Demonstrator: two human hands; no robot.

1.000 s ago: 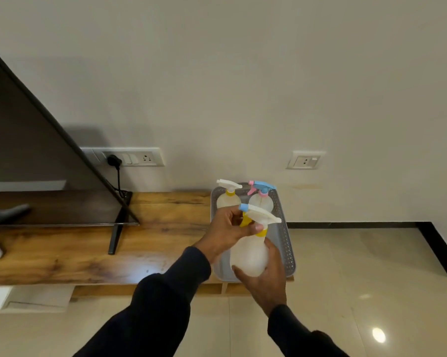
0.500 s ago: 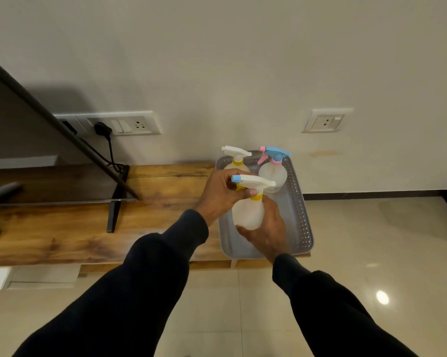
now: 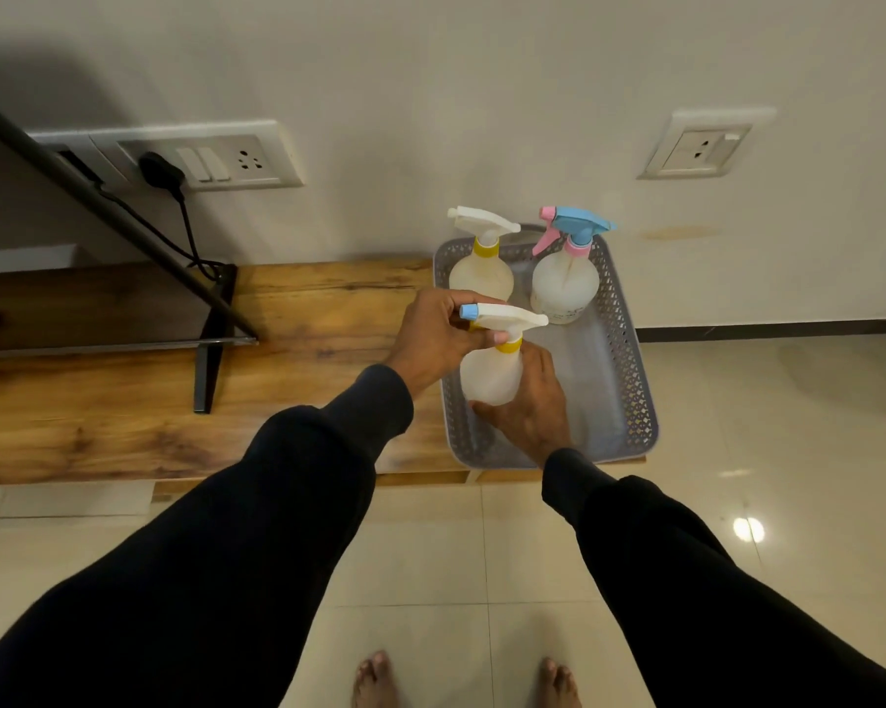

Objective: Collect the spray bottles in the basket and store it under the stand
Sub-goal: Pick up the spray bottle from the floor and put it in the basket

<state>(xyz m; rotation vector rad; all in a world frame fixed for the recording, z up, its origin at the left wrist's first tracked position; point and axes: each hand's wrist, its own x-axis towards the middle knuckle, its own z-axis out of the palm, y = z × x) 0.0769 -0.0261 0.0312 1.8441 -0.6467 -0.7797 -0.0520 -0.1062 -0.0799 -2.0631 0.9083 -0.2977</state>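
A grey perforated basket [image 3: 630,380] sits on the right end of the wooden stand [image 3: 124,416]. Two spray bottles stand upright at its far end: one with a white trigger and yellow collar [image 3: 482,268], one with a blue and pink trigger [image 3: 566,278]. I hold a third translucent bottle [image 3: 492,373], with a white trigger, blue nozzle tip and yellow collar, over the basket's near half. My left hand [image 3: 438,334] grips its trigger head. My right hand [image 3: 533,406] cups its body from below and the right.
A tilted television on a black leg [image 3: 208,344] fills the stand's left side, its cable plugged into a wall switch panel [image 3: 211,158]. A second socket [image 3: 699,145] is on the wall at right. Tiled floor and my bare feet [image 3: 461,679] lie below.
The camera has tipped further downward and my feet have come into view. The held bottle has sunk lower into the basket, with both hands still on it.
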